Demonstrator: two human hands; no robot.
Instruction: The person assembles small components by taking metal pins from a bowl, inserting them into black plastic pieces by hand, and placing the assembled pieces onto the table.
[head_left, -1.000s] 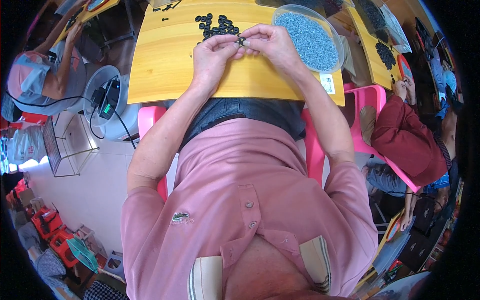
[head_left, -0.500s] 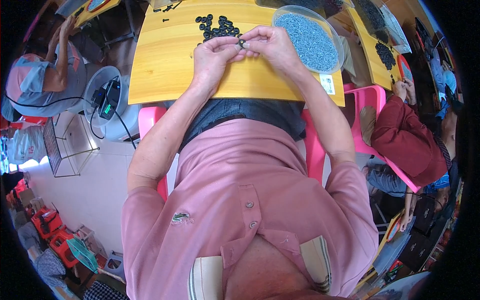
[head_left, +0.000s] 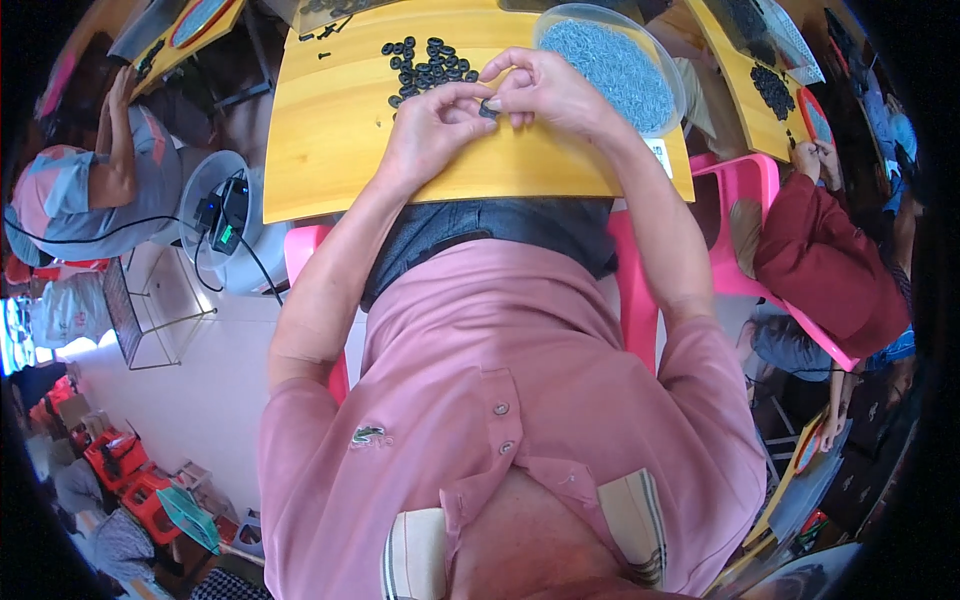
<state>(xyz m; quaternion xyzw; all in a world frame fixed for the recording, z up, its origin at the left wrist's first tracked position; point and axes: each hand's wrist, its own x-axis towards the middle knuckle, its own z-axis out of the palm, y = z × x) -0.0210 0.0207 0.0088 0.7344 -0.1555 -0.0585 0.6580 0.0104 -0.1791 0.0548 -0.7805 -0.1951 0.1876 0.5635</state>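
Over the table, my left hand (head_left: 440,128) pinches a small black round part (head_left: 488,109) between thumb and fingertips. My right hand (head_left: 545,92) meets it from the other side, thumb and forefinger closed right at the part; anything else between them is too small to make out. Just beyond the left hand lies a loose spread of black ring-like parts (head_left: 432,72), several with a hole in the middle. Beside the right hand stands a clear round tub (head_left: 681,100) filled with small silvery metal pieces (head_left: 605,70) that look like screws.
The yellow wooden table (head_left: 330,150) has its near edge against my lap. A few dark bits (head_left: 325,55) lie at its far left. A white bin with cables and a black device (head_left: 225,215) stands left. A person in dark red (head_left: 830,245) sits right, another person (head_left: 95,175) left.
The black part has come slightly lower in my fingers, and the right hand has shifted its grip on it. The whole view has tilted slightly.
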